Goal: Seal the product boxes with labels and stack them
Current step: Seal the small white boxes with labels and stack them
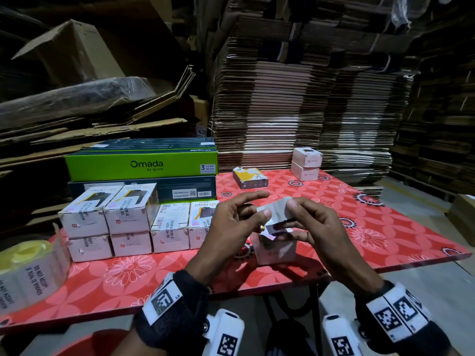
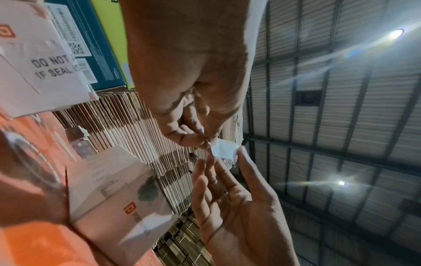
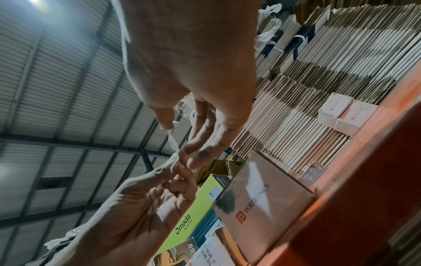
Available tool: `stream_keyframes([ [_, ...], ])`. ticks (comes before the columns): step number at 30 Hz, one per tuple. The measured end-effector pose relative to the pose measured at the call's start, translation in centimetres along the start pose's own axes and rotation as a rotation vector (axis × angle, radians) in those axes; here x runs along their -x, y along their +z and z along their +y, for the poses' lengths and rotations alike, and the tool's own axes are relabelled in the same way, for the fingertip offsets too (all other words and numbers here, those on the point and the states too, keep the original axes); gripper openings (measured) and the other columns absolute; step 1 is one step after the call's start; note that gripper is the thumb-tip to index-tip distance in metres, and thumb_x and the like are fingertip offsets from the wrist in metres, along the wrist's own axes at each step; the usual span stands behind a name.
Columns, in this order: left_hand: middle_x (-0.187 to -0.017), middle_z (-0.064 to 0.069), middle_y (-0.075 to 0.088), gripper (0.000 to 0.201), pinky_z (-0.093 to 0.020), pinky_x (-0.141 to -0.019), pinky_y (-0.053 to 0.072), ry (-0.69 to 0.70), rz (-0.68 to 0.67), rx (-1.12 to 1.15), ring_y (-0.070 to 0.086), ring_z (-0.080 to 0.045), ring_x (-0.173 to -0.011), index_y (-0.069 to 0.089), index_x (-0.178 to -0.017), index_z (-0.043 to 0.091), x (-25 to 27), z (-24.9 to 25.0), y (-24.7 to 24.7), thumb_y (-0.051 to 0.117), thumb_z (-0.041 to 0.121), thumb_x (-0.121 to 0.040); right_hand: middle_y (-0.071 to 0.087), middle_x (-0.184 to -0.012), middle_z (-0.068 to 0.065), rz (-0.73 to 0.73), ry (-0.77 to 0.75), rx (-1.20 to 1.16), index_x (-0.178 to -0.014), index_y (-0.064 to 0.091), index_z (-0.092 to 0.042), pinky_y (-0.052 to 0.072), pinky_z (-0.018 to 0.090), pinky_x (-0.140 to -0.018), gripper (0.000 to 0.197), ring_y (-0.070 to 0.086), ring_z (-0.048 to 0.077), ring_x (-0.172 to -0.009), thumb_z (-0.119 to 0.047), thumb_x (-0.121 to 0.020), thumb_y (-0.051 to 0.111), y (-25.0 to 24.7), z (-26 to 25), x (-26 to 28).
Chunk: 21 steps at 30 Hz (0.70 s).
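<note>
A white seal label [image 1: 276, 214] is held in the air between both hands, just above a small white product box [image 1: 276, 249] standing on the red table [image 1: 385, 227]. My left hand [image 1: 259, 209] pinches the label's left edge with its thumb, index finger stretched out above. My right hand [image 1: 290, 214] pinches the right side. The left wrist view shows the label [image 2: 224, 149] between the fingertips and the box [image 2: 118, 198] below them. In the right wrist view the label [image 3: 173, 142] is edge-on, beside the box [image 3: 262, 194].
Sealed white boxes [image 1: 128, 219] are stacked two high at the left, in front of green and dark Omada cartons [image 1: 141, 165]. A label roll [image 1: 28, 273] lies at the near left corner. One box [image 1: 250, 178] and a stacked pair [image 1: 305, 163] sit at the back. Flattened cardboard stacks [image 1: 308, 98] rise behind.
</note>
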<state>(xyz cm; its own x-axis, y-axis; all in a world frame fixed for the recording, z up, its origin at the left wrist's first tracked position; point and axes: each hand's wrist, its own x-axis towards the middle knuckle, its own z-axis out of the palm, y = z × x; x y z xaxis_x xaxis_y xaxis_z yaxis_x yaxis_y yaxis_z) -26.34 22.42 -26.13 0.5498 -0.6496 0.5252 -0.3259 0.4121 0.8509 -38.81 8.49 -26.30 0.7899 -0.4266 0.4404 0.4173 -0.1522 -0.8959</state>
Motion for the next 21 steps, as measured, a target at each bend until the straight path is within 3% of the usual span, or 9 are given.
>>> stream_keyframes([
  [3, -0.059, 0.006, 0.054, 0.035, -0.021, -0.063, 0.049, -0.009, -0.003, -0.046, 0.053, -0.007, -0.059, 0.067, -0.123, 0.008, -0.4, 0.2, -0.2, 0.071, 0.001, -0.089, 0.074, -0.091, 0.010, -0.040, -0.013, 0.061, -0.103, 0.077, -0.012, 0.058, 0.031, -0.067, 0.026, 0.073, 0.028, -0.084, -0.032, -0.092, 0.062, -0.1, -0.2, 0.2],
  [6, -0.068, -0.013, 0.055, 0.037, -0.023, -0.064, 0.051, -0.010, -0.027, -0.076, 0.054, -0.014, -0.063, 0.067, -0.124, 0.011, -0.6, 0.5, -0.2, 0.072, 0.002, -0.089, 0.076, -0.091, 0.015, -0.039, -0.054, 0.134, -0.105, 0.077, -0.011, 0.056, 0.029, -0.064, 0.023, 0.070, 0.022, -0.077, -0.026, -0.090, 0.068, -0.2, -0.2, 0.1],
  [8, -0.072, -0.019, 0.053, 0.038, -0.025, -0.064, 0.051, -0.022, -0.049, -0.065, 0.054, -0.018, -0.067, 0.066, -0.126, 0.011, -0.8, 0.6, -0.3, 0.072, 0.002, -0.090, 0.076, -0.088, 0.011, -0.033, -0.064, 0.133, -0.104, 0.076, -0.008, 0.056, 0.028, -0.060, 0.017, 0.070, 0.021, -0.073, -0.016, -0.092, 0.068, -0.3, -0.2, -0.1],
  [14, -0.080, -0.009, 0.067, 0.031, -0.029, -0.063, 0.050, -0.110, -0.069, 0.028, 0.064, -0.019, -0.074, 0.066, -0.126, 0.017, -1.5, 0.5, -0.9, 0.066, 0.014, -0.096, 0.073, -0.082, 0.010, 0.006, -0.063, 0.090, -0.102, 0.073, -0.001, 0.057, 0.029, -0.056, 0.018, 0.070, 0.025, -0.066, -0.014, -0.091, 0.068, -1.0, -0.5, -0.6],
  [18, -0.089, -0.010, 0.075, 0.022, -0.027, -0.062, 0.051, -0.136, 0.017, 0.041, 0.065, -0.018, -0.077, 0.068, -0.121, 0.014, -1.7, 0.6, -0.9, 0.057, 0.018, -0.102, 0.076, -0.087, 0.014, 0.097, -0.101, 0.087, -0.097, 0.077, -0.004, 0.060, 0.028, -0.065, 0.017, 0.074, 0.026, -0.073, -0.015, -0.085, 0.073, -1.4, -0.7, -0.8],
  [21, -0.099, -0.009, 0.076, 0.028, -0.019, -0.065, 0.050, -0.120, 0.003, -0.096, 0.066, -0.005, -0.080, 0.068, -0.121, 0.012, -1.7, 0.7, -0.9, 0.063, 0.003, -0.095, 0.078, -0.093, 0.012, 0.078, -0.086, 0.156, -0.097, 0.079, -0.007, 0.061, 0.035, -0.082, 0.011, 0.076, 0.028, -0.089, -0.013, -0.089, 0.073, -1.8, -0.6, -0.6],
])
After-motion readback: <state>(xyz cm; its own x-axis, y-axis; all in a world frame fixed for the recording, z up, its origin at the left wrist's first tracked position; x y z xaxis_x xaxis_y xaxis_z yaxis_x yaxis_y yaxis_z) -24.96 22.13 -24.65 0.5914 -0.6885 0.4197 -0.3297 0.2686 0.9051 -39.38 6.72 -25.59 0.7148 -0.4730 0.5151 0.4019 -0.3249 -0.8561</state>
